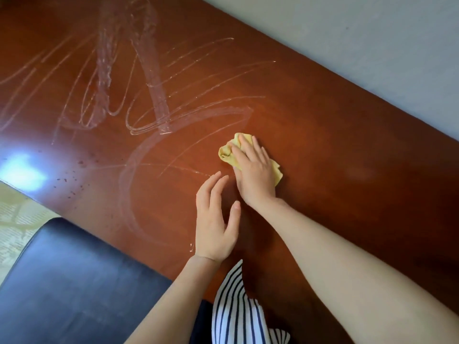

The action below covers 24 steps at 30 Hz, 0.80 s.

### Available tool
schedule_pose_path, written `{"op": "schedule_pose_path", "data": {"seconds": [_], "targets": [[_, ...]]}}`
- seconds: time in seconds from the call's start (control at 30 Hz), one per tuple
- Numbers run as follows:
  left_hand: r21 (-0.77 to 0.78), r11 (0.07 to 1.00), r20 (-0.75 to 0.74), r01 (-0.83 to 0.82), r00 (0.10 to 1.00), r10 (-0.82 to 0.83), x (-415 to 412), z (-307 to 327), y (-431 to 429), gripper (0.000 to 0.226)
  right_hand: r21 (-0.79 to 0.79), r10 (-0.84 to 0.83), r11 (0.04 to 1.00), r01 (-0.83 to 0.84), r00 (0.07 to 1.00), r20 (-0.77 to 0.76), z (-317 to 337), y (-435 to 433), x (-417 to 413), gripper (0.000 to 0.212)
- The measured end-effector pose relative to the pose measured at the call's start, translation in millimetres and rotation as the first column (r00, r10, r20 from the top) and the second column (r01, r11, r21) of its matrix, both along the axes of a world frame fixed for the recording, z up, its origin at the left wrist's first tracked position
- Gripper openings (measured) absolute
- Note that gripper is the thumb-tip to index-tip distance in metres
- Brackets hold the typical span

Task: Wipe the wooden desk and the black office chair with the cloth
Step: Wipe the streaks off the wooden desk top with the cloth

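Now R hand (253, 175) grip flat, pressing yellow cloth (227, 153) on desk (323, 145); L hand (214, 219) grip wide, just beside.

From here I see the glossy reddish-brown wooden desk (323, 135), smeared with looping wet streaks (149, 108), dotted with dark specks (74, 181) near its front edge, and carrying 1 crumpled yellow cloth (226, 153).

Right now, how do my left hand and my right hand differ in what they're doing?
The right hand presses flat on the yellow cloth; the left hand holds nothing. The right hand lies farther out over the desk; the left hand is nearer the black chair. Both have fairly straight fingers.
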<state>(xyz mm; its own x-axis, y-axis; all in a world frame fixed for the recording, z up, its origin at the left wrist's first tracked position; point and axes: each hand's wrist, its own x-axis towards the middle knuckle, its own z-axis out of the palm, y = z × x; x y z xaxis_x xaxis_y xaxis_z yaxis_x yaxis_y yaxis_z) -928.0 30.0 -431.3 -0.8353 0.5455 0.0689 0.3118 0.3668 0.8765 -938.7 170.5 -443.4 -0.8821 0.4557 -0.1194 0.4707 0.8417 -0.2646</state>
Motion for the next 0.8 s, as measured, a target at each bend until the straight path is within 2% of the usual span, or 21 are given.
{"op": "schedule_pose_path", "data": {"seconds": [0.07, 0.13, 0.23, 0.3, 0.43, 0.53, 0.8], "targets": [[-0.025, 1.0, -0.13, 0.015, 0.991, -0.018, -5.1, -1.1, -25.1, 0.041, -0.042, 0.094, 0.995, -0.095, 0.995, -0.025, 1.8, -19.7, 12.0, 0.05], [-0.117, 0.993, -0.232, -0.028, 0.973, 0.0, -10.5, -5.7, -53.8, 0.039, -0.072, 0.185, 0.979, -0.189, 0.981, -0.056, 4.3, -40.6, 28.9, 0.051], [-0.312, 0.945, -0.323, -0.096, 0.947, -0.01, -13.7, -16.4, -89.2, 0.042, -0.08, 0.329, 0.939, -0.334, 0.942, -0.072, 5.7, -68.4, 57.8, 0.051], [-0.401, 0.908, -0.325, -0.12, 0.946, -0.019, -14.0, -23.3, -102.9, 0.046, -0.097, 0.423, 0.899, -0.427, 0.904, -0.063, 6.6, -82.6, 77.4, 0.054], [-0.431, 0.856, -0.278, -0.285, 0.945, 0.174, -14.1, -27.7, -99.7, 0.052, -0.192, 0.647, 0.743, -0.641, 0.761, -0.037, 8.7, -82.8, 110.2, 0.068], [-0.433, 0.827, -0.3, -0.36, 0.922, 0.244, -13.5, -29.2, -94.8, 0.051, -0.263, 0.744, 0.643, -0.719, 0.669, -0.009, 11.4, -50.1, 115.2, 0.078], [-0.438, 0.823, -0.329, -0.362, 0.917, 0.228, -14.6, -33.2, -99.3, 0.05, -0.142, 0.788, 0.615, -0.776, 0.6, 0.134, 25.7, 33.4, 65.8, 0.085]]}}
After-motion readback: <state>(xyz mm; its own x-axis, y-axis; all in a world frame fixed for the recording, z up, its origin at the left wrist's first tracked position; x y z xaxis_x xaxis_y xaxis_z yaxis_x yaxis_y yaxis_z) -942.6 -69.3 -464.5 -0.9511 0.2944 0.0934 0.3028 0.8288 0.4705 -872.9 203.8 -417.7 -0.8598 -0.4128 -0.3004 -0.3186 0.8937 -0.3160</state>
